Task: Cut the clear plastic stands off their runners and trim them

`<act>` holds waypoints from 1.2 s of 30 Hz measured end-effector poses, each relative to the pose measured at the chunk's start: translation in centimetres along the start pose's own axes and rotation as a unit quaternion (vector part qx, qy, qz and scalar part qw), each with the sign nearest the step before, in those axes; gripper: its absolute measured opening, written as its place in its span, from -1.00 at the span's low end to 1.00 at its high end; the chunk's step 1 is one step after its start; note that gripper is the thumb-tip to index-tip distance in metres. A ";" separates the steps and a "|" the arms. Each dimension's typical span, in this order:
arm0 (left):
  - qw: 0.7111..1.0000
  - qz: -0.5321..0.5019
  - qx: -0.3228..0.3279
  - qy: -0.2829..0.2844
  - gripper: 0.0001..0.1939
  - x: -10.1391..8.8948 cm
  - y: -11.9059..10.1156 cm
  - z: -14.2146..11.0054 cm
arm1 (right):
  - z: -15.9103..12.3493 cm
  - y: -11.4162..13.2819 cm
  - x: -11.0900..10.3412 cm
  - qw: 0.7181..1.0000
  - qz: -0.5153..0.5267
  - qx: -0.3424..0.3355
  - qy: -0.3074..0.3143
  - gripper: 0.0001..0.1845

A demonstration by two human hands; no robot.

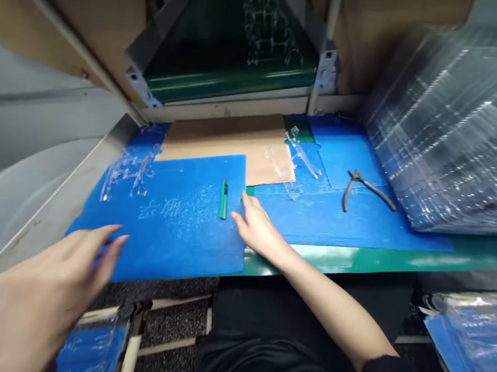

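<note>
Blue corrugated plastic sheet lies at the front of the green table, its far edge over a brown cardboard sheet. Right hand: open, holding nothing, fingers loosely together, tips at the sheet's right edge, just beside a green utility knife lying on the sheet. Left hand: blurred, over the sheet's near-left edge, fingers slightly spread, no pinch; contact with the sheet can't be told. Clear plastic sprue pieces lie at the sheet's far-left end. A second blue sheet sits to the right, carrying more clear plastic pieces and green-handled side cutters. Stack of clear plastic sheets at far right. Green conveyor belt sits above the table, clear pieces on it.
</note>
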State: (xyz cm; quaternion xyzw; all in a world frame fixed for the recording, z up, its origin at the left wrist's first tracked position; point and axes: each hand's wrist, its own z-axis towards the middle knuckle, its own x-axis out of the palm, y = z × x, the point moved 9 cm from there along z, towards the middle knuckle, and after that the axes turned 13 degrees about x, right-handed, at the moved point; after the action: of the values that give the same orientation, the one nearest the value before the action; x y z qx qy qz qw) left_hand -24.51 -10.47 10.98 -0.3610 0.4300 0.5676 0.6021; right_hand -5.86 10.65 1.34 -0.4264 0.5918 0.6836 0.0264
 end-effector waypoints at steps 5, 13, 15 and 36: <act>0.949 0.112 0.295 -0.017 -0.55 6.7 -9.8 13.7 | -2.0 -8.9 -14.4 0.965 -0.098 0.140 -0.198 -0.30; 0.864 0.067 0.499 0.026 -0.67 17.0 -16.3 27.5 | -2.5 -20.1 -22.8 0.892 -0.199 0.329 -0.239 -0.51; 0.850 0.066 0.522 0.033 -0.65 17.3 -16.2 28.0 | -2.7 -20.6 -22.7 0.885 -0.207 0.342 -0.237 -0.55; 0.929 -0.364 0.042 -0.055 -0.77 6.0 -13.2 20.4 | -16.7 -8.7 -8.8 0.957 0.196 0.180 0.112 -0.74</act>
State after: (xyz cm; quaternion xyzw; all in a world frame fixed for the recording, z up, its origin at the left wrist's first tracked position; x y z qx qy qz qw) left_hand -9.28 9.34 12.25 -0.4353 0.2593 0.3099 0.8045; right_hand 13.68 3.49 0.95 -0.3644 0.7763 0.5049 -0.0981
